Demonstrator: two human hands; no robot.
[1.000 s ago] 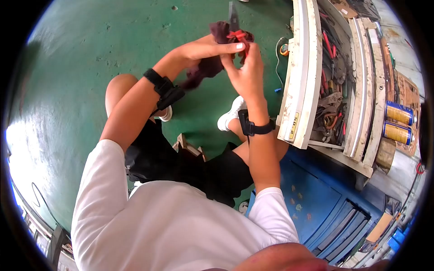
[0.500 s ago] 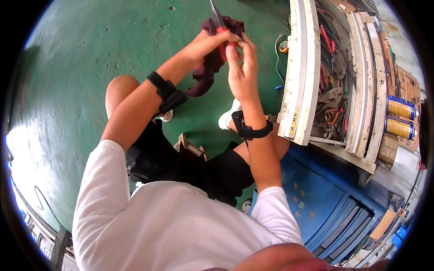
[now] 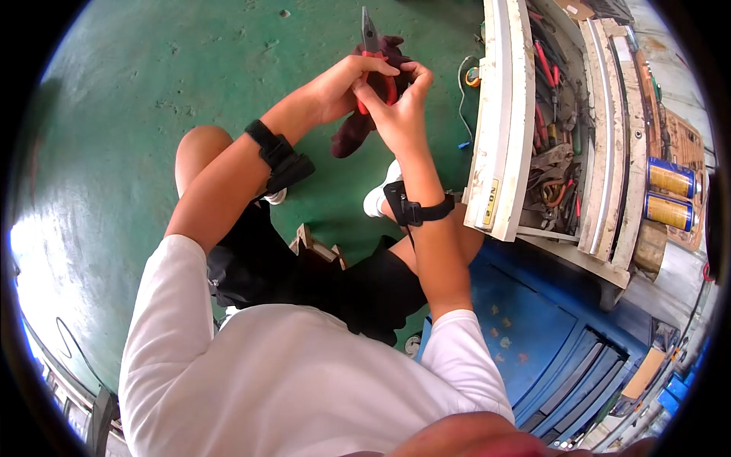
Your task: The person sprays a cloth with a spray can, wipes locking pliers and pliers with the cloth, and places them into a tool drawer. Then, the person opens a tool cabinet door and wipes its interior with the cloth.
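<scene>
- Green floor, scuffed and pitted, spreads beneath the grip as a person with bent legs works bare-handed.
- Left hand closes on red-handled pliers, its thumb laid across them below the metal nose.
- Right hand curls in from the opposite side, thumb at one handle; whether its hidden fingers clasp pliers, cloth or both cannot be told.
- Pliers sit between the two hands, nose pointing beyond the grip, away from the person. They look hard and stiff, probably solid in weight yet manageable in one hand, and hardly fragile.
- Red handles appear the surest place to hold; bare metal at the nose would likely be smoother and slicker, more so if oily.
- Dark cloth bunches behind the grip and hangs below it, by its look soft, limp and light. Gathered folds close to the pliers should hold better than the loose end, which would swing.
- Black straps circle both forearms, near the grip on the person's side.
- White drawer stands open to the right of the grip, tools heaped inside.
- Blue cabinet lies right of the grip and back toward the person.
- Two cans show farthest right, past the drawer.
</scene>
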